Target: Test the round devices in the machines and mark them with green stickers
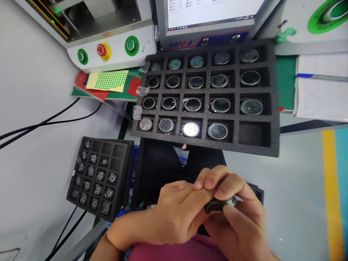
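Note:
Both hands meet low in the head view, in front of my body. My right hand (239, 210) pinches a small dark rounded piece (217, 206) with a shiny edge between thumb and fingers. Against its left side my left hand (182, 210) is closed, its fingertips touching the piece and my right fingers. Just beyond the hands lies a black foam tray (203, 142) with round watch-like discs in most compartments, one of them a bright disc (190, 129). Its near right compartment (250, 134) holds nothing.
A second foam tray (123, 174) with small wrapped parts is at the left. Behind the large tray stand a monitor (212, 14) and a white panel with a red button (102, 50). A yellow sticker sheet (107, 80) lies left; papers (320, 96) and a pen (323, 77) lie right.

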Available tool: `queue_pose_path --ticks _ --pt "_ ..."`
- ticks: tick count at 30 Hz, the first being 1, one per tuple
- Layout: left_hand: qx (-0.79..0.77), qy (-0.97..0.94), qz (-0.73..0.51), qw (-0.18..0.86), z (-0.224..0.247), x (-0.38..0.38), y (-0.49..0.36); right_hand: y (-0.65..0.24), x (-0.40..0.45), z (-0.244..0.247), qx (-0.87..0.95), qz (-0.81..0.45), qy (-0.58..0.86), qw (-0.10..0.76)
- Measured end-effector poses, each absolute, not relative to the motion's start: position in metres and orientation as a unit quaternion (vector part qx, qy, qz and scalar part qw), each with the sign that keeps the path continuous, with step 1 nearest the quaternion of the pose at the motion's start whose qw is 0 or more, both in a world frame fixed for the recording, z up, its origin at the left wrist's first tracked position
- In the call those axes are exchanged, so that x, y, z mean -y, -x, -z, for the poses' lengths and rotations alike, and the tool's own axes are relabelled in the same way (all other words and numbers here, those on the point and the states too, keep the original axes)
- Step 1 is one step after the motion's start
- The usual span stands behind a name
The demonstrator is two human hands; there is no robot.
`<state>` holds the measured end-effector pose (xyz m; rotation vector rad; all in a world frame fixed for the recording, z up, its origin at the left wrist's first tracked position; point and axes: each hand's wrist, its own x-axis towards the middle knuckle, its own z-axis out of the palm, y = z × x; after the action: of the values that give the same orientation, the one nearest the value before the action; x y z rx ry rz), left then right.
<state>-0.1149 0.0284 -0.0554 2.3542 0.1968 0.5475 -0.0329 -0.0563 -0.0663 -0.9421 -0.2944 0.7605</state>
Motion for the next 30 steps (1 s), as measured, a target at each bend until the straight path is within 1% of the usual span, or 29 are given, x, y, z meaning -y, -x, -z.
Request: queue_pose_path --ticks 5,9,12,16,21,27,30 --pt "-0.062 -0.93 -0.202 0.302 0.055 -0.029 0.116 0.034 0.051 0.068 0.13 -0.372 0.39 0.832" --pt "-0.07 -0.918 -0.196 0.339 0.055 -0.028 0.117 0.031 0.059 0.067 0.134 -0.388 0.391 0.824" --pt "-0.076 -0.906 -0.196 0.367 0.055 -0.027 0.118 0.025 0.067 0.061 0.15 -0.426 0.399 0.798" --pt "-0.063 -0.906 -0.204 0.366 0.053 -0.027 0.118 0.018 0.069 0.055 0.169 -0.445 0.429 0.768" --pt "-0.067 -0.918 -0.205 0.332 0.05 -0.027 0.116 0.023 0.063 0.058 0.149 -0.436 0.401 0.792" --pt "-0.041 -0.913 -0.257 0.314 0.058 -0.029 0.115 0.035 0.058 0.062 0.148 -0.365 0.377 0.838" --pt "-0.027 -0.91 -0.272 0.311 0.063 -0.032 0.116 0.035 0.056 0.067 0.172 -0.352 0.382 0.837"
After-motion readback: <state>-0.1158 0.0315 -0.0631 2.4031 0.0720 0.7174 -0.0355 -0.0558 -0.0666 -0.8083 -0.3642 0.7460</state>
